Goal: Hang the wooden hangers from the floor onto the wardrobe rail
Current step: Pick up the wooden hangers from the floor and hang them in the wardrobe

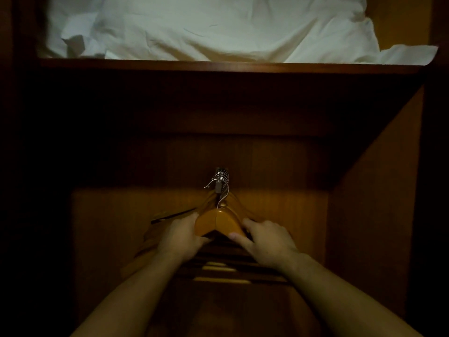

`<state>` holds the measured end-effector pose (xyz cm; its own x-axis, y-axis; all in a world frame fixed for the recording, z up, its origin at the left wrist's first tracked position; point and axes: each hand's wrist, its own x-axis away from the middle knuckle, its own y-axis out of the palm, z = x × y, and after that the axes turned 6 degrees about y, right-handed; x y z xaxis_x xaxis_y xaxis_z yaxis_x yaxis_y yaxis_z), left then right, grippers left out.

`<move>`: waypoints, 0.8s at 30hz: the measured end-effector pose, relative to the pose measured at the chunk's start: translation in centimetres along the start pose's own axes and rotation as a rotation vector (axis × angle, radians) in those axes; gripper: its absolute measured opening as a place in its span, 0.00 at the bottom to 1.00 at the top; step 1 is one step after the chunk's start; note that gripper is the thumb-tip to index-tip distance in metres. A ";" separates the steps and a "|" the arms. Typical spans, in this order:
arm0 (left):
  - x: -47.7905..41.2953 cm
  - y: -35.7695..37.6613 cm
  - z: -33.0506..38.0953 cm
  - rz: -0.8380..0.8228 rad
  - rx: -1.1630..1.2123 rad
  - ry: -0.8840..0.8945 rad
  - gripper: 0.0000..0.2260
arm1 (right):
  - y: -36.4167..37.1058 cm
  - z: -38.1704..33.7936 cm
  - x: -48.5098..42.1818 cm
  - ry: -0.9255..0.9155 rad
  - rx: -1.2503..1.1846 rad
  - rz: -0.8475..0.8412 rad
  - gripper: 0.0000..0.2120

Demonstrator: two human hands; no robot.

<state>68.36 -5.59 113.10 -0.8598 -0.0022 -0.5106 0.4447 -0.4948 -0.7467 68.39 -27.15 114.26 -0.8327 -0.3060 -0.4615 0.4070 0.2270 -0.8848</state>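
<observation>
Inside a dim wardrobe, several wooden hangers hang from the rail [220,175], which runs away from me; their metal hooks bunch together on it. The nearest wooden hanger [218,222] faces me, its hook up by the rail. My left hand [182,235] grips its left shoulder and my right hand [262,242] holds its right shoulder, thumb under the lower edge. The hanger arms behind it are mostly hidden in shadow.
A shelf [230,66] crosses above the rail and carries white bedding [206,27]. The wardrobe's right side wall [379,190] stands close. Horizontal hanger bars [226,268] show below my hands. The left side is dark.
</observation>
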 end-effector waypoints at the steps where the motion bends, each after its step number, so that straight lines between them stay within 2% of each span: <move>1: 0.0 0.0 0.0 0.004 -0.062 -0.003 0.21 | 0.1 0.1 -0.1 0.005 0.006 0.002 0.28; 5: 0.3 -0.1 0.4 0.004 -0.327 0.008 0.25 | 0.2 0.2 -0.1 0.011 0.042 0.048 0.28; 8: 0.2 -0.3 0.5 -0.007 -0.425 0.014 0.29 | 0.1 -0.1 0.0 0.012 0.055 0.037 0.27; 12: 0.4 -0.7 0.3 -0.025 -0.451 -0.001 0.28 | -0.1 -0.5 0.2 0.028 0.046 0.000 0.28; 20: 1.6 -2.0 -1.6 -0.080 -0.435 -0.014 0.18 | -0.3 -1.4 0.8 0.119 0.058 -0.058 0.29; 24: 2.4 -2.6 -2.8 -0.104 -0.433 -0.025 0.17 | -0.3 -2.7 1.2 0.173 0.066 -0.028 0.26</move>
<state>65.81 -1.87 112.65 -0.9090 0.0044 -0.4168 0.4150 -0.0841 -0.9059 66.26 -25.13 114.08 -0.8940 -0.1461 -0.4237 0.4017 0.1577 -0.9021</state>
